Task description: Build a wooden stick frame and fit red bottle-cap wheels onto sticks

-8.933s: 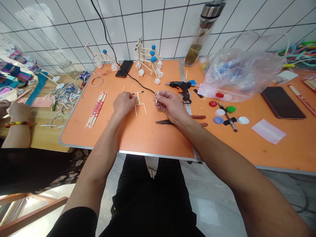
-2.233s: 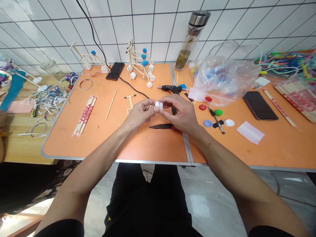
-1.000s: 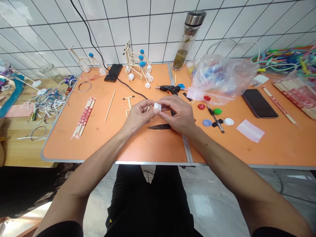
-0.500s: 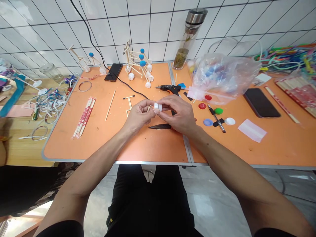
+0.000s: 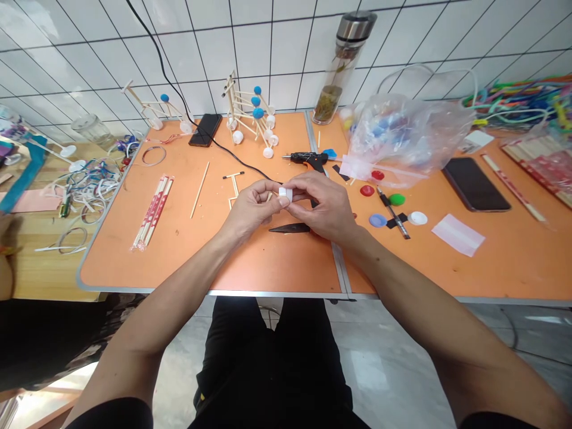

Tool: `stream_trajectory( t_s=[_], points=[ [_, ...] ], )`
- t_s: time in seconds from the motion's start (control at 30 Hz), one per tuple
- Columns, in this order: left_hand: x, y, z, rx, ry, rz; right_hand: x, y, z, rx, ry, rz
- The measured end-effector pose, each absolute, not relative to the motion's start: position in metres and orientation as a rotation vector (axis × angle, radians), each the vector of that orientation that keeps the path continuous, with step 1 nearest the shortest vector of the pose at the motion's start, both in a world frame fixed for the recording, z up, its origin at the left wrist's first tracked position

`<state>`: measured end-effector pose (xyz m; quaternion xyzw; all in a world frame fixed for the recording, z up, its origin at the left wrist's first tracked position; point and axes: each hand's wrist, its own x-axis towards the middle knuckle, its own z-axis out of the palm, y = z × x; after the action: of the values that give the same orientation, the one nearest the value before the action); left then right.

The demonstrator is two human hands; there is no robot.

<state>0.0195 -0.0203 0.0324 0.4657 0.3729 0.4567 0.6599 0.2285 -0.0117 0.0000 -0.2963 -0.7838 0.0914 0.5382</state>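
Observation:
My left hand (image 5: 252,205) and my right hand (image 5: 322,199) meet above the orange table (image 5: 272,262), their fingertips pinching a small white plastic bottle cap (image 5: 285,193) between them. A thin wooden stick end (image 5: 269,196) shows by my left fingers, though I cannot tell if it is held. Just left of my left hand lies a small stick frame (image 5: 233,186), partly hidden by that hand. Under my right wrist side rests a pair of dark scissors (image 5: 289,228), with the handles hidden.
Behind my hands stand a black-and-orange glue gun (image 5: 308,158) and stick-and-cap models (image 5: 245,113). A plastic bag of caps (image 5: 402,134) sits right, near loose coloured caps (image 5: 378,189). Wrapped chopsticks (image 5: 152,205) and a skewer (image 5: 199,190) lie left; a black cable crosses behind.
Earlier my hands worked separately around the stick frame, with a small stick in the right. Now they are together, holding the white cap. Over the last second only the view has shifted slightly.

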Motion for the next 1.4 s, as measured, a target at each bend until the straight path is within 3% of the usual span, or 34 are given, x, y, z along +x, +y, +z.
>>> stream_trajectory(
  t_s=[0.37, 1.4],
  points=[
    [0.018, -0.018, 0.03, 1.067, 0.833, 1.042, 0.229, -0.013, 0.004, -0.766, -1.794, 0.484],
    [0.022, -0.016, 0.028, 1.075, 0.875, 1.104, 0.224, -0.018, -0.004, -0.853, -1.83, 0.421]
  ],
)
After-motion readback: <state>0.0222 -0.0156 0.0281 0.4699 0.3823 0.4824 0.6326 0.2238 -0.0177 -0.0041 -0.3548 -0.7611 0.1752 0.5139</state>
